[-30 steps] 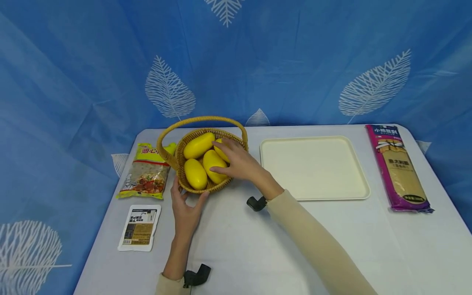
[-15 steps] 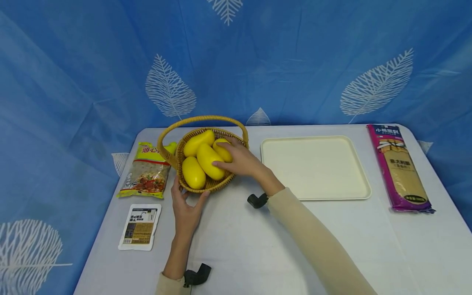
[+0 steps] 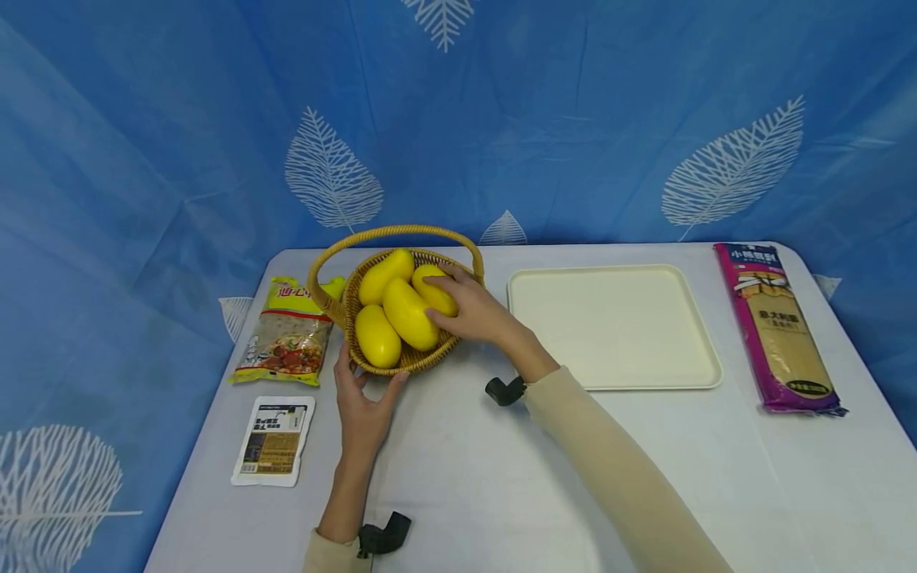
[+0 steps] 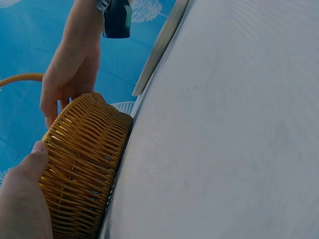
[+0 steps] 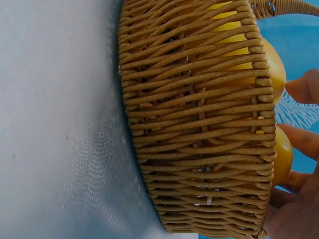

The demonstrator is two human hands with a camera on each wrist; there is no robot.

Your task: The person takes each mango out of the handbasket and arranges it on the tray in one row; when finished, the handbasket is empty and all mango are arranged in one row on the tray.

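A wicker basket (image 3: 423,362) with a tall looped handle holds several yellow mangoes, one of them a long mango (image 3: 410,314) in the middle. My left hand (image 3: 364,414) grips the basket's near-left side; in the left wrist view its thumb (image 4: 34,162) lies against the weave by the rim, its other fingers hidden. Over the basket's right side, my right hand (image 3: 476,310) has its fingers curled on the rightmost mango (image 3: 435,291). Its thumb (image 5: 305,87) touches the neighbouring mango (image 5: 275,69) in the right wrist view. Wicker hides the mangoes' lower parts there.
Left of the basket lie a yellow-topped food bag (image 3: 286,334) and a small white packet (image 3: 274,442). A cream tray (image 3: 609,326) stands to the right, with a purple pasta packet (image 3: 781,330) beyond. The white table (image 3: 466,477) meets a blue leaf-patterned curtain (image 3: 544,119).
The middle mango has turned and shifted up-left, looking longer. The rightmost mango has moved slightly right and down with my right hand. My left hand stays at the basket.
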